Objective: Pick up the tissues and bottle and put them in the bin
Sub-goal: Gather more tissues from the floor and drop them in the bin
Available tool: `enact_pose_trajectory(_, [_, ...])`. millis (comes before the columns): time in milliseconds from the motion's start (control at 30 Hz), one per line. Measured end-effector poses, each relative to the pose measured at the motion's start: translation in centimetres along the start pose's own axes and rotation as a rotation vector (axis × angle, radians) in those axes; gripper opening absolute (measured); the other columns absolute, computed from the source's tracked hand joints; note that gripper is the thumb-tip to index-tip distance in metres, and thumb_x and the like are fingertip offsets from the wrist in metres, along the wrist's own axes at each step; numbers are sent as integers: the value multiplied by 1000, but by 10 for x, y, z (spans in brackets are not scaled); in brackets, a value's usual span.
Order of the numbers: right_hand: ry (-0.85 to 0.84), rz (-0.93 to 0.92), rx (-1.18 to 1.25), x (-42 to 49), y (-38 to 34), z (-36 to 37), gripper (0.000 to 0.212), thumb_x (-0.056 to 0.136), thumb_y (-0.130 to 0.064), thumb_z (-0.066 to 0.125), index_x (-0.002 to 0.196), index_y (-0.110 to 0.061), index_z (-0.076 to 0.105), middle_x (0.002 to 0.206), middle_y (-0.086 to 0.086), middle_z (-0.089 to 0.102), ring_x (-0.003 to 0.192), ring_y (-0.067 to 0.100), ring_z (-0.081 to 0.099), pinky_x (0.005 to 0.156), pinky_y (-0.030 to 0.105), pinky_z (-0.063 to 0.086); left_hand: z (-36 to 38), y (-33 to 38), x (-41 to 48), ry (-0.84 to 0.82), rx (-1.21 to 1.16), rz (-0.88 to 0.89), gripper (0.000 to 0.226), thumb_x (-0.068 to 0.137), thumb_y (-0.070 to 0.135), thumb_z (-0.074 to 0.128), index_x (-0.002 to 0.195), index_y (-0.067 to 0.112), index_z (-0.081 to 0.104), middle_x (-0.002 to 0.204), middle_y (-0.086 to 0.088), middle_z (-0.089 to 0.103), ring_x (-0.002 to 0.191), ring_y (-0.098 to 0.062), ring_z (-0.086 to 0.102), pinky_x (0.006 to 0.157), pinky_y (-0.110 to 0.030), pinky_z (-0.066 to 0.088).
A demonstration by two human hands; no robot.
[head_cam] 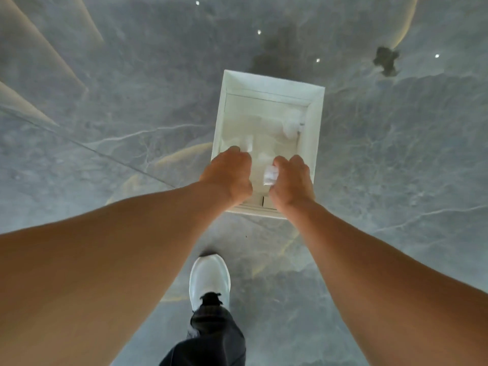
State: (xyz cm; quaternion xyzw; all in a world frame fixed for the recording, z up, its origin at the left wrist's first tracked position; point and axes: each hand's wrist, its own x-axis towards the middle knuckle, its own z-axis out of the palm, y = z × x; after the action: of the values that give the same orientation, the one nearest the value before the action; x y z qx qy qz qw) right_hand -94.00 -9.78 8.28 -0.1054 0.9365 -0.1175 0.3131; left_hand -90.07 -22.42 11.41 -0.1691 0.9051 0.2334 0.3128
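A white rectangular bin [315, 133] stands open on the grey marble floor, seen from straight above. Both my hands hover over its near end. My right hand [291, 180] is closed on a crumpled white tissue [270, 175], which sticks out by the thumb. My left hand [228, 174] is curled, with something small and white blurred at its fingertips [248, 146]; whether the hand holds it is unclear. Inside the bin lies a blurred clear bottle [291, 125] against the far right wall, with pale shapes around it.
My white shoe [210, 280] and dark trouser leg stand on the floor just in front of the bin. A dark patch [385, 60] shows on the glossy floor at the far right. Pale beige bands run across the floor at the far left.
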Motion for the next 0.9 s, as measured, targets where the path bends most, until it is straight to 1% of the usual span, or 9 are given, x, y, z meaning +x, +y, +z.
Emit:
enact_pose_trajectory(100, [-61,68,36,15,7,6,56,76,-3,66,122,-26,45,120,8,40,109,30,44,77,31,44,0,-13,19,-122,-45,5,35,81,6,59,114,17,57,118,-9,43,102,-31,54,86,-40,51])
enact_pose_trajectory(200, [-147,111,95,19,10,-2,73,73,-12,73,132,-34,35,134,4,34,117,32,44,89,37,48,-3,-23,19,-146,-43,-17,42,81,3,59,119,20,55,121,-10,42,106,-32,52,88,-43,51])
enact_pose_trajectory(267, [-152,94,119,16,9,-13,82,72,-16,76,136,-36,30,141,3,30,119,33,45,90,38,49,-9,-24,14,-119,-27,-23,36,81,3,59,113,18,55,115,-10,45,99,-32,54,84,-44,52])
enact_pose_trajectory(333, [-150,55,115,12,8,-25,84,72,-19,77,138,-37,29,144,3,28,121,33,46,90,39,49,-17,-21,8,-97,11,-30,27,81,4,59,105,17,55,107,-8,47,92,-31,56,80,-44,53])
enact_pose_trajectory(433, [-128,19,130,8,7,-46,80,73,-24,76,138,-35,32,148,2,27,124,32,45,94,39,48,-34,-12,1,-128,124,-21,23,83,10,59,103,20,54,106,-5,51,95,-27,57,81,-41,53])
enact_pose_trajectory(533, [-139,7,150,5,10,-72,74,74,-28,75,138,-31,37,149,3,29,129,30,43,101,41,46,-56,-2,-6,-172,192,1,28,81,7,59,105,21,53,109,-2,52,98,-25,57,82,-41,53])
enact_pose_trajectory(633, [-198,-38,65,-5,9,-107,69,76,-30,73,136,-28,40,148,5,31,128,31,43,103,42,45,-84,10,-20,-130,213,-6,29,79,8,61,104,20,55,107,-1,54,94,-24,58,77,-39,54])
enact_pose_trajectory(733, [-240,-97,6,-27,-12,-150,59,77,-30,71,130,-24,47,135,9,42,120,32,49,97,43,48,-121,22,-49,-62,148,-114,27,77,12,63,102,19,57,103,-2,57,88,-23,60,70,-36,54])
enact_pose_trajectory(900, [-275,-243,-72,-77,-76,-214,43,81,-25,66,121,-22,52,123,9,50,112,31,54,91,41,51,-176,38,-114,-62,-16,-283,28,75,15,60,103,19,59,107,-5,59,99,-28,60,79,-38,53])
